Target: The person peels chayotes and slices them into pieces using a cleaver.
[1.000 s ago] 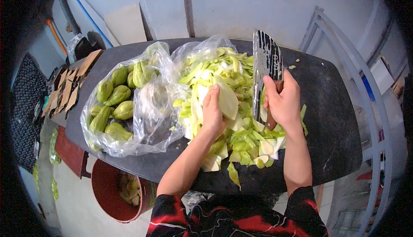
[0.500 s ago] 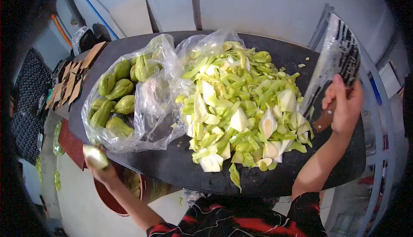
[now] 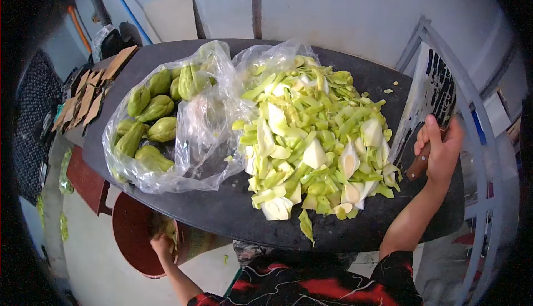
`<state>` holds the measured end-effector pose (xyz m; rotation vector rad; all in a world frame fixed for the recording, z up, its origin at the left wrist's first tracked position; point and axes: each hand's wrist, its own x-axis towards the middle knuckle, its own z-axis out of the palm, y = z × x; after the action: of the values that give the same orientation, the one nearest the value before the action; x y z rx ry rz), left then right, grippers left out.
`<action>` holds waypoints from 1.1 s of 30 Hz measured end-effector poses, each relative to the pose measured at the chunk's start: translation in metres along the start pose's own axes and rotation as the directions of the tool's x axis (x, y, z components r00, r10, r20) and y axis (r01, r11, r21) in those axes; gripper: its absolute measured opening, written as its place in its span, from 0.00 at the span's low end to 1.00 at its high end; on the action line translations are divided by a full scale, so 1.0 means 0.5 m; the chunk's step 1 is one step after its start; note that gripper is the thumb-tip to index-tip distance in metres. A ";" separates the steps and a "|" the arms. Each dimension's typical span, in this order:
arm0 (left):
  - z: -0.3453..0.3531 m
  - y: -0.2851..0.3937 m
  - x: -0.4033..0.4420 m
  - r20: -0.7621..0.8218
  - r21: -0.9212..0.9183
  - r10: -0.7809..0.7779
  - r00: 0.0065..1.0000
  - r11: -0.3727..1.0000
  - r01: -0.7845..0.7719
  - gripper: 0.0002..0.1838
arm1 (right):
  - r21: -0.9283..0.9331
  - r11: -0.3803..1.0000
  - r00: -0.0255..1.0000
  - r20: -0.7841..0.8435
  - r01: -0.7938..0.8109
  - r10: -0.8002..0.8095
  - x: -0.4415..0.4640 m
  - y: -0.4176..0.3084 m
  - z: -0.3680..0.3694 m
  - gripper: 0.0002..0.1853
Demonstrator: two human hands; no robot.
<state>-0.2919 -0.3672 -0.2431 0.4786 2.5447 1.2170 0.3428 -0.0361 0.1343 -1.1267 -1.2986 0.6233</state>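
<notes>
The left hand [image 3: 161, 245] is lowered past the left part of the near edge of the black table [image 3: 216, 217], into a round, reddish-brown bucket [image 3: 123, 234]; its fingers are bent and partly hidden, so whether it holds anything cannot be told. The right hand [image 3: 444, 148] is closed around the brown, riveted handle [image 3: 419, 165] of a broad cleaver with a black-and-pale streaked blade [image 3: 432, 87], at the table's right end; the blade's long axis points toward the far edge.

The governing relation is at the left: the bucket lies below the table's near edge, directly around the left hand and well apart from the right; its mouth faces upward; pale greenish pieces [image 3: 169, 228] show inside.

Outward from the hands, a loose heap of light-green and white cut pieces [image 3: 319, 139] covers the table's centre, just left of the cleaver; it mixes thin strips, blunt wedges and slices with pale cores. A crumpled, clear plastic bag [image 3: 208, 179] rests open toward the left end; it contains whole, ridged, pear-shaped green fruits [image 3: 155, 108], lying at varied angles; the left hand is nearer to them.
</notes>
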 end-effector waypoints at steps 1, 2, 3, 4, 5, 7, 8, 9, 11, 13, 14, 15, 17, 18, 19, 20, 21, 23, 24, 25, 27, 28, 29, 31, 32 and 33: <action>-0.015 0.045 0.008 -0.122 -0.034 0.070 0.990 0.997 -0.074 0.11 | -0.012 1.000 1.000 -0.005 -0.011 0.011 -0.001 0.002 -0.003 0.08; -0.054 0.051 0.049 -0.081 -0.144 0.165 0.983 0.974 -0.175 0.13 | -0.013 1.000 1.000 -0.006 -0.014 0.014 0.002 0.005 -0.011 0.08; -0.072 0.104 0.062 -0.231 -0.349 0.141 0.963 0.911 -0.218 0.19 | -0.040 0.999 1.000 0.004 0.003 -0.003 0.004 0.009 -0.022 0.09; -0.080 0.218 0.030 -0.306 -0.500 0.166 0.937 0.810 -0.306 0.25 | -0.066 0.998 1.000 0.010 0.023 -0.022 0.005 0.011 -0.031 0.09; -0.116 0.241 0.054 -0.256 -0.580 0.306 0.917 0.710 -0.399 0.27 | -0.066 0.998 1.000 -0.018 0.023 -0.024 0.005 0.009 -0.035 0.09; -0.111 0.429 -0.017 -0.260 -0.567 0.443 0.858 0.649 -0.507 0.27 | -0.034 0.999 0.999 -0.047 0.025 -0.026 0.008 0.011 -0.045 0.09; -0.094 0.506 -0.056 -0.237 -0.613 0.445 0.864 0.621 -0.488 0.27 | 0.002 0.999 0.997 -0.062 0.035 -0.035 0.011 0.013 -0.048 0.09; -0.062 0.590 -0.110 -0.217 -0.656 0.446 0.868 0.592 -0.468 0.27 | 0.004 1.000 0.998 -0.064 0.029 -0.029 0.013 0.015 -0.049 0.09; 0.001 0.712 -0.205 -0.089 -0.534 0.513 0.854 0.699 -0.476 0.27 | 0.045 0.996 0.996 -0.055 0.078 -0.076 0.014 0.016 -0.049 0.08; 0.077 0.778 -0.285 0.119 -0.519 0.561 0.819 0.738 -0.430 0.25 | 0.028 0.997 0.997 -0.046 0.070 -0.069 0.009 0.011 -0.055 0.08; 0.111 0.775 -0.292 0.219 -0.426 0.619 0.754 0.756 -0.497 0.27 | 0.007 0.998 0.997 -0.036 0.066 -0.066 0.008 0.008 -0.060 0.08; 0.144 0.791 -0.326 0.301 -0.439 0.588 0.751 0.784 -0.438 0.27 | 0.006 0.998 0.997 -0.043 0.066 -0.065 0.006 0.006 -0.065 0.08; 0.188 0.806 -0.356 0.450 -0.493 0.583 0.676 0.794 -0.357 0.29 | 0.033 0.997 0.994 -0.088 0.063 -0.060 0.001 0.006 -0.078 0.08; 0.203 0.807 -0.358 0.521 -0.501 0.579 0.627 0.802 -0.324 0.29 | 0.035 0.998 0.995 -0.087 0.056 -0.053 0.000 0.004 -0.088 0.08; 0.221 0.800 -0.356 0.525 -0.491 0.571 0.631 0.809 -0.324 0.29 | 0.016 0.997 0.991 -0.113 0.070 -0.068 -0.002 0.001 -0.099 0.08; 0.241 0.790 -0.351 0.600 -0.615 0.547 0.583 0.782 -0.100 0.30 | -0.001 0.997 0.987 -0.137 0.084 -0.083 -0.002 -0.001 -0.108 0.08; 0.253 0.788 -0.349 0.661 -0.689 0.539 0.521 0.712 0.137 0.32 | 0.017 0.995 0.984 -0.153 0.099 -0.096 0.002 0.001 -0.114 0.08; 0.265 0.806 -0.366 0.707 -0.675 0.500 0.499 0.688 0.267 0.35 | 0.032 0.993 0.985 -0.135 0.114 -0.109 0.009 0.008 -0.129 0.07; 0.269 0.812 -0.371 0.749 -0.653 0.476 0.461 0.648 0.392 0.40 | 0.040 0.989 0.983 -0.128 0.140 -0.134 0.012 0.010 -0.133 0.07; 0.269 0.813 -0.366 0.781 -0.624 0.488 0.391 0.649 0.436 0.40 | 0.061 0.988 0.982 -0.138 0.140 -0.131 0.014 0.011 -0.135 0.07; 0.275 0.805 -0.365 0.764 -0.643 0.505 0.403 0.653 0.400 0.39 | 0.063 0.987 0.980 -0.144 0.150 -0.139 0.015 0.012 -0.134 0.07; 0.278 0.804 -0.366 0.747 -0.661 0.527 0.405 0.655 0.368 0.39 | 0.057 0.985 0.976 -0.154 0.163 -0.153 0.015 0.012 -0.135 0.07; 0.278 0.801 -0.376 0.655 -0.656 0.610 0.447 0.752 -0.066 0.41 | 0.054 0.985 0.975 -0.162 0.165 -0.154 0.015 0.009 -0.135 0.07; 0.271 0.794 -0.387 0.558 -0.301 0.760 0.333 0.560 -0.772 0.54 | 0.037 0.984 0.972 -0.163 0.176 -0.168 0.014 0.003 -0.133 0.07; 0.280 0.784 -0.396 0.561 -0.308 0.763 0.322 0.553 -0.774 0.54 | 0.032 0.984 0.970 -0.174 0.177 -0.169 0.014 0.000 -0.134 0.07; 0.298 0.768 -0.411 0.561 -0.238 0.769 0.307 0.505 -0.829 0.58 | 0.033 0.984 0.971 -0.170 0.177 -0.169 0.014 -0.003 -0.135 0.08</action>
<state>0.0187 -0.1208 -0.0088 2.0108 1.7104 0.8902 0.4080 -0.0504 0.1462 -0.9920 -1.2160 0.4189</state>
